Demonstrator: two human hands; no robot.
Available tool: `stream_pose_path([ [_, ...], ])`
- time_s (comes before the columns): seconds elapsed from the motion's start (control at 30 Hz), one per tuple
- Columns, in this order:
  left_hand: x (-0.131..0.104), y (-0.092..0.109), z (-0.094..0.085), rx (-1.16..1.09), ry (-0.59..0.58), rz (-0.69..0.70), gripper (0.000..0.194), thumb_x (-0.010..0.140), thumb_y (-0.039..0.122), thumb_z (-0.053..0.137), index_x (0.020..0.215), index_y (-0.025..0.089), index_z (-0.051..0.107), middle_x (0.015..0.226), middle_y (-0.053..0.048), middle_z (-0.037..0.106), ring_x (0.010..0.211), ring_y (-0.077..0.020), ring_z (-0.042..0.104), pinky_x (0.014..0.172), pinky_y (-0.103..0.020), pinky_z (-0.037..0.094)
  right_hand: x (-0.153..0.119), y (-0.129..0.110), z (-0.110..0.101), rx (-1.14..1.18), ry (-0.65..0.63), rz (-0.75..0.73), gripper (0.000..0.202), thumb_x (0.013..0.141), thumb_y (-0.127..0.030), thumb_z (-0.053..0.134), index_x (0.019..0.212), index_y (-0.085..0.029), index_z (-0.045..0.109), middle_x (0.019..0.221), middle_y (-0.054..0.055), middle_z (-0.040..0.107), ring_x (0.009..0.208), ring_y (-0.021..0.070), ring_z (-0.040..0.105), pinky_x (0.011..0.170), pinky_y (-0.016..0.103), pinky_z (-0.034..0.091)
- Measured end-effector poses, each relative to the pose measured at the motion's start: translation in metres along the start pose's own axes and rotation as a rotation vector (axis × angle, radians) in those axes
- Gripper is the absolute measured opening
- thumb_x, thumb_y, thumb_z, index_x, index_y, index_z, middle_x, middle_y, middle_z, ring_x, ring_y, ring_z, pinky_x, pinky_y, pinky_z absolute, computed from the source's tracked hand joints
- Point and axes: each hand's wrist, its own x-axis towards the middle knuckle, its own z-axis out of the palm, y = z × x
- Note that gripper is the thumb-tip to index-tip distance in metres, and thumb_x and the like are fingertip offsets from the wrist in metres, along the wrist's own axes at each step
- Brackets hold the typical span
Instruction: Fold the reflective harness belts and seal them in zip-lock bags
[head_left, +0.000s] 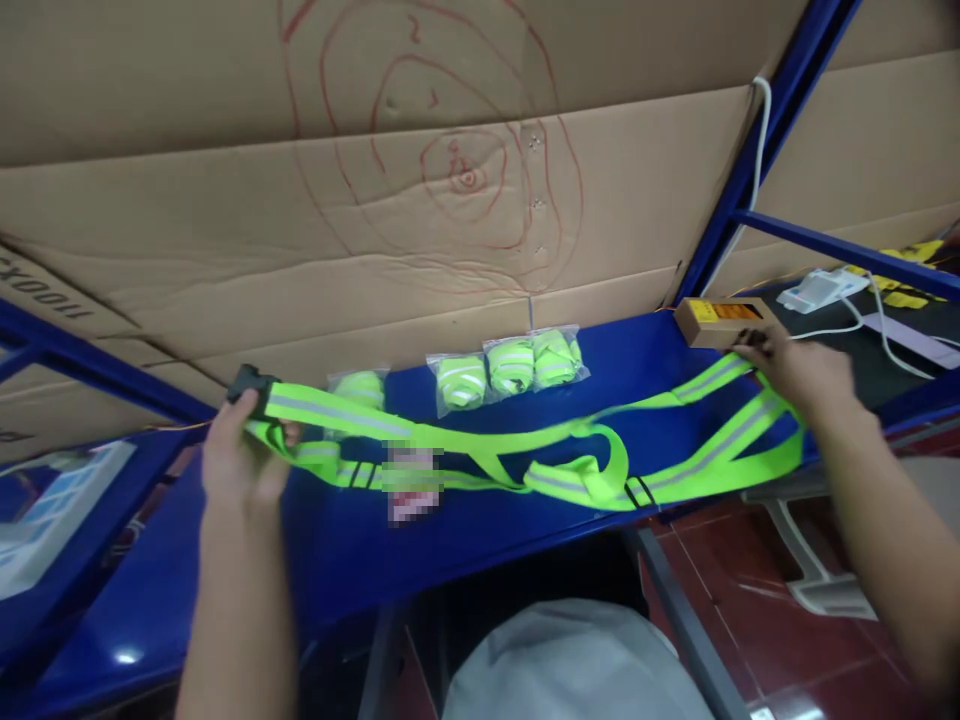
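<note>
A neon green strap harness (480, 440) with grey reflective stripes stretches across the blue table (360, 560). At its left end, my left hand (244, 450) grips the strap by a black buckle (250, 384). My right hand (806, 370) pinches the other end, with a small dark part at the fingertips. Between the hands the straps sag, and one loop folds over near the middle. Black sliders (640, 491) sit on the lower strap. Behind it lie several clear bags of rolled green straps (461, 383). A pixelated patch hides part of the harness.
A brown box (726, 322) stands near my right hand. Cardboard (637, 180) with red drawn rings rises behind the table. Blue metal posts (772, 140) frame it. White cables and a white device (821, 290) are at the right; a white tray (71, 510) is at the left.
</note>
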Motion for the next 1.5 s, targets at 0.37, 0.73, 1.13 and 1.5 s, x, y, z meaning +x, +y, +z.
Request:
stream_pose_path([
  [0.37,-0.004,-0.016,0.001,-0.106,-0.013,-0.042,0.025,0.092,0.035,0.054,0.077,0.015,0.057,0.055,0.002,0.054,0.031,-0.0084,0.033,0.032,-0.026,0.017,-0.110,-0.158,-0.023,0.502,0.177,-0.844,0.033,0.104,-0.033,0.048,0.130,-0.017,0.062,0.125,0.015,0.069,0.115,0.0279,0.062,0.098,0.042,0.043],
  [0.73,-0.015,0.033,0.009,-0.076,-0.064,0.119,0.027,0.091,0.043,0.062,0.082,0.017,0.063,0.059,0.005,0.058,0.035,-0.0066,0.038,0.034,-0.023,0.026,-0.115,-0.224,0.012,0.640,-0.217,-0.998,0.031,0.105,-0.024,0.043,0.110,-0.016,0.072,0.104,0.012,0.074,0.101,0.0260,0.067,0.094,0.042,0.049],
  [1.13,-0.009,0.033,0.015,-0.134,0.099,0.029,0.022,0.092,0.032,0.055,0.077,0.016,0.057,0.060,0.004,0.057,0.042,-0.0064,0.039,0.038,-0.021,0.031,-0.106,-0.105,-0.023,1.239,-0.972,-0.537,0.048,0.088,-0.060,0.068,0.101,-0.015,0.074,0.095,0.007,0.071,0.087,0.0211,0.064,0.078,0.030,0.049],
  [1.5,-0.019,0.035,0.027,0.048,-0.003,0.072,0.037,0.063,0.035,0.087,0.080,0.016,0.060,0.074,0.002,0.065,0.061,-0.0098,0.054,0.051,-0.022,0.050,-0.120,-0.086,-0.019,1.102,-0.997,-0.702,0.061,0.091,-0.062,0.063,0.137,-0.022,0.055,0.098,0.003,0.062,0.080,0.0152,0.056,0.070,0.026,0.044],
])
